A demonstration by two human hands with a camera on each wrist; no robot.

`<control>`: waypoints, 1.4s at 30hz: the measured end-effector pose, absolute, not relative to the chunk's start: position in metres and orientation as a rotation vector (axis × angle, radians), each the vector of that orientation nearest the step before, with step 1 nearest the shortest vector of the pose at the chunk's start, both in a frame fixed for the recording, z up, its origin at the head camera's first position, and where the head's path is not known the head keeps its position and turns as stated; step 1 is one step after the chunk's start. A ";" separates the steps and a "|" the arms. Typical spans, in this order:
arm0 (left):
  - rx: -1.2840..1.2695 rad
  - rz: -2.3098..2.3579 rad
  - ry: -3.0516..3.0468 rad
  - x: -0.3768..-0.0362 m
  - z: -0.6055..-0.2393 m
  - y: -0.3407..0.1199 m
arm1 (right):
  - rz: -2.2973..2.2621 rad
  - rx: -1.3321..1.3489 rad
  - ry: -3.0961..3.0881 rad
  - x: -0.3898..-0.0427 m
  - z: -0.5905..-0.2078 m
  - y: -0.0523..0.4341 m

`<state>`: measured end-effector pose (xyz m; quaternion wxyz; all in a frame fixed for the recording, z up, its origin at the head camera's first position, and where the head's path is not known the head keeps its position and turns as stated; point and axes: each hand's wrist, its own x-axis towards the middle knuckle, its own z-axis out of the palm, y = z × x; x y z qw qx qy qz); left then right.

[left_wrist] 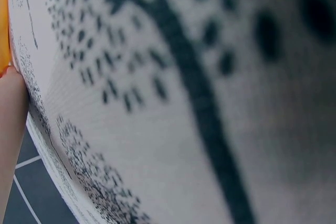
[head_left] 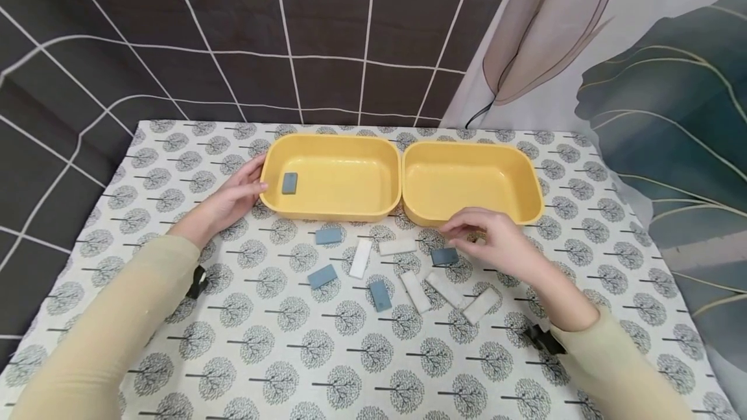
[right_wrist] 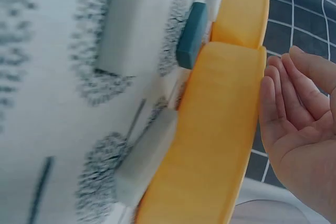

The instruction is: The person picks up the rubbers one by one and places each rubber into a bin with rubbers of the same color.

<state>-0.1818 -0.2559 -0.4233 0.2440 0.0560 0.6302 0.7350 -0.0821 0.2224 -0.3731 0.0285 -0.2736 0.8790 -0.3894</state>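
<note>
Two yellow bins stand side by side on the tree-print tablecloth. The left bin (head_left: 332,177) holds one blue block (head_left: 289,183); the right bin (head_left: 469,180) shows nothing inside. My left hand (head_left: 245,186) lies flat against the left bin's outer left wall, fingers straight. Relaxed and holding nothing, my right hand (head_left: 469,233) hovers in front of the right bin, just above a blue block (head_left: 445,256). In the right wrist view its palm (right_wrist: 302,124) faces the yellow bin wall (right_wrist: 220,129), with a blue block (right_wrist: 190,35) beyond.
Several blue and white blocks lie scattered in front of the bins, among them a blue one (head_left: 328,235) and a white one (head_left: 360,258). Dark checked cloth hangs behind the table and a leaf-print curtain at the right. The tablecloth (left_wrist: 184,103) fills the left wrist view.
</note>
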 end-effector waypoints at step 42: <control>0.158 2.007 1.727 -0.185 -0.426 -0.258 | -1.011 -0.619 2.771 -0.070 -0.412 0.245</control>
